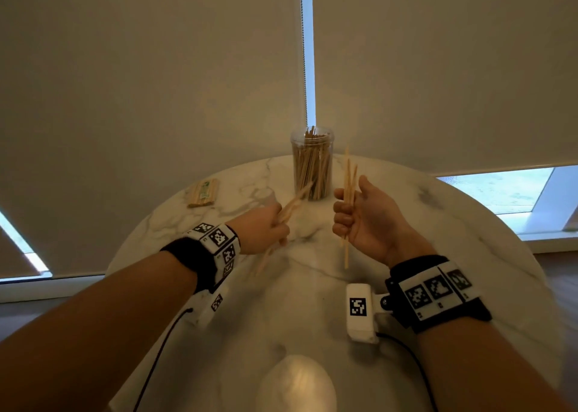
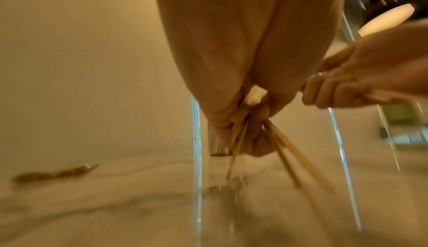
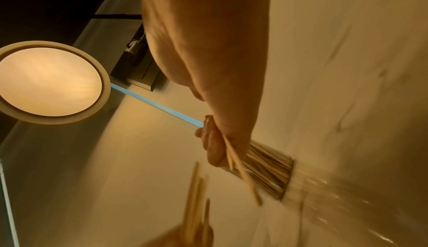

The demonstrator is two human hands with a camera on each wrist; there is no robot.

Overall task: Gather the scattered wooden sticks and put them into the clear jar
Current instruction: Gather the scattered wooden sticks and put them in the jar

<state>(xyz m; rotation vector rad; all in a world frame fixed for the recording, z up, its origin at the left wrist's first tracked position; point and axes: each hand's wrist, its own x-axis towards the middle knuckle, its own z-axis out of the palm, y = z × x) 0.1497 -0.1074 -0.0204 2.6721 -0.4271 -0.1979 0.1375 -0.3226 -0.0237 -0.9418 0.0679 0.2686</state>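
Marble-veined and round, the table sits before drawn blinds, with no loose sticks visible on its bare top.

Fingers of the right hand curl round a small bundle of wooden sticks held nearly upright, gripped near the middle so both ends stick out. The left hand clenches a second bundle that slants up toward the clear jar; the left wrist view shows its sticks splaying apart below the fingers.

The jar stands at the far side of the table, already crowded with sticks and open at the top. A wrapped packet of sticks lies to its left.

These sticks look light, stiff and thin, so they likely fan out and slip past one another. Squaring each bundle and pinching it near the middle should keep it together; the jar's packed mouth may catch stray tips.
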